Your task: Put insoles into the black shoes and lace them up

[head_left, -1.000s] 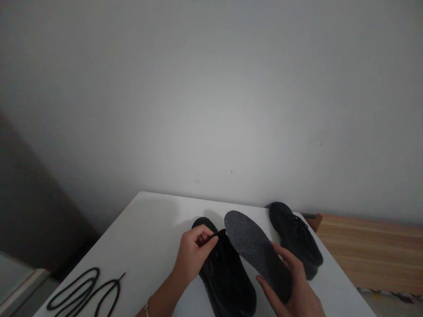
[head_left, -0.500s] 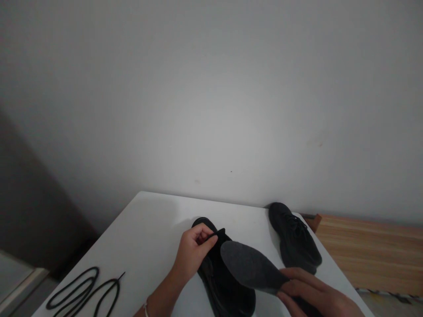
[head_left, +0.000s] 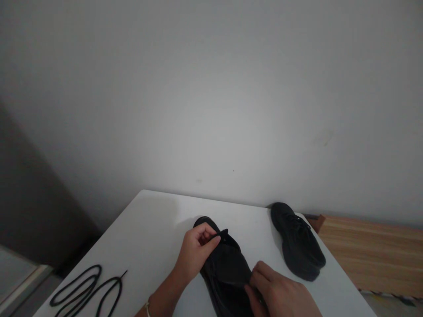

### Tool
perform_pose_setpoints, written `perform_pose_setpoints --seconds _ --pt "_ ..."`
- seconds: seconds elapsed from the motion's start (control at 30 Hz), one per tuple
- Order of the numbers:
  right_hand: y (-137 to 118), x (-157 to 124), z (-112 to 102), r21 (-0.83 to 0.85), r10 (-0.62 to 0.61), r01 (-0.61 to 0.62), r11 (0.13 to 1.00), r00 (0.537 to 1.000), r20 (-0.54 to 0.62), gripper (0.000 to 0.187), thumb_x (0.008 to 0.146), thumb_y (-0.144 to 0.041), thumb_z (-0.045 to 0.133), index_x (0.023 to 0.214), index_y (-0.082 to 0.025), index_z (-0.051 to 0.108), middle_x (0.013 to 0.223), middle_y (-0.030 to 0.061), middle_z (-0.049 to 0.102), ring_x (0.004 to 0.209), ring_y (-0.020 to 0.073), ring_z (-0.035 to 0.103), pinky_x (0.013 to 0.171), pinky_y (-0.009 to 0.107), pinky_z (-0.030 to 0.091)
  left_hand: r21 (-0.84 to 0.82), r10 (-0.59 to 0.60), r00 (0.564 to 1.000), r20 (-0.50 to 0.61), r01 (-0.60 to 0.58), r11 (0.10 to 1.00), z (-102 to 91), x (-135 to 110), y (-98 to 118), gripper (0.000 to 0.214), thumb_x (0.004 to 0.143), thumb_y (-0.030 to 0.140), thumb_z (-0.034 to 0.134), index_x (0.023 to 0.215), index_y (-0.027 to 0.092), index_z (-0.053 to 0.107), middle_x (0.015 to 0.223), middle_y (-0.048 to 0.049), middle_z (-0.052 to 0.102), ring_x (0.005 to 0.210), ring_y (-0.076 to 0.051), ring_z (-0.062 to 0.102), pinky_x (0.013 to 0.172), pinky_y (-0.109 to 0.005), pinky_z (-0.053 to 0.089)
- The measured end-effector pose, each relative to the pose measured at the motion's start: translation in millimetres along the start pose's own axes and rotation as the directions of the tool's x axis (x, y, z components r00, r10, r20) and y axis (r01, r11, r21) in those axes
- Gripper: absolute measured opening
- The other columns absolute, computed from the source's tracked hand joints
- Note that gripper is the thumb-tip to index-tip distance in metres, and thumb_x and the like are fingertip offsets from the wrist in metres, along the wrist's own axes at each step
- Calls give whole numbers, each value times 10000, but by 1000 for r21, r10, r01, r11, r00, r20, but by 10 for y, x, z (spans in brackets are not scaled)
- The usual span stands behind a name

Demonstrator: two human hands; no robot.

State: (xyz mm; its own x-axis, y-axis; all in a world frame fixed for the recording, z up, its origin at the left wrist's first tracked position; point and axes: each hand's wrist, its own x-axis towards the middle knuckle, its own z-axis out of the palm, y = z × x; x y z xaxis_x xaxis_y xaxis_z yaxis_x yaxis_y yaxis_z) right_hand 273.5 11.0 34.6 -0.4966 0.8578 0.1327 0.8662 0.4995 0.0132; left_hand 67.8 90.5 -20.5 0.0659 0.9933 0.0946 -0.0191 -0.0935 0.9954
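A black shoe with no lace in it lies on the white table, its toe pointing away from me. My left hand is closed on the shoe's tongue, pulling it up near the toe. A dark grey insole sits partly inside the shoe's opening, its front end toward the toe. My right hand pinches the insole at its rear part, over the shoe's heel. The insole's far tip is hidden within the shoe.
A second black shoe, laced, stands at the table's right edge. A loose black shoelace lies looped at the left front. The white table meets a grey wall; a wooden board is on the right.
My right hand has moved left and brought the insole from above the shoe's right side down into its opening. My left hand keeps its hold on the tongue.
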Motion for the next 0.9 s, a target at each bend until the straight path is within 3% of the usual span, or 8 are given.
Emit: perform_pose_setpoints --seconds 0.2,0.4,0.53,0.7,0.8,0.9 --pt "-253 269 111 114 157 -152 982 987 -40 216 814 -51 634 776 -237 739 813 28 730 801 244 687 732 347 467 9 -2 1000 -2 2 1000 6 -4 15 198 740 331 697 689 160 610 570 36 520 535 -120 463 534 -231 344" --pt "-447 515 142 172 290 -300 938 953 85 236 861 -44 580 789 -192 750 900 76 740 914 280 667 812 396 465 22 1 1000 5 -1 1000 3 -3 33 198 740 327 696 683 158 611 578 34 511 545 -124 457 532 -236 343" --pt "-429 523 117 211 251 -273 939 960 125 202 835 -87 599 949 -201 720 1000 85 722 973 304 651 860 446 474 23 2 1000 11 -2 1000 -8 -2 45 195 742 323 689 682 155 610 585 34 509 549 -121 451 539 -236 349" --pt "-279 357 83 178 197 -215 960 974 114 390 726 -204 718 1103 -202 617 1138 123 661 1013 360 625 858 540 497 21 0 1000 16 0 1000 -14 -14 34 195 751 324 689 687 158 611 578 34 514 543 -118 452 536 -232 343" --pt "-157 198 97 162 179 -195 967 978 109 424 715 -240 731 1108 -201 575 1156 143 635 973 347 648 788 490 549 18 -3 1000 15 2 1000 -11 -13 14 193 752 323 694 690 160 611 578 32 521 543 -118 456 532 -229 338" --pt "-57 64 131 125 153 -167 978 982 111 322 740 -244 709 1027 -211 569 1060 128 649 847 301 682 681 411 578 10 -7 1000 20 6 1000 -6 -4 -8 195 754 329 691 695 163 608 580 30 529 538 -117 460 528 -228 340"
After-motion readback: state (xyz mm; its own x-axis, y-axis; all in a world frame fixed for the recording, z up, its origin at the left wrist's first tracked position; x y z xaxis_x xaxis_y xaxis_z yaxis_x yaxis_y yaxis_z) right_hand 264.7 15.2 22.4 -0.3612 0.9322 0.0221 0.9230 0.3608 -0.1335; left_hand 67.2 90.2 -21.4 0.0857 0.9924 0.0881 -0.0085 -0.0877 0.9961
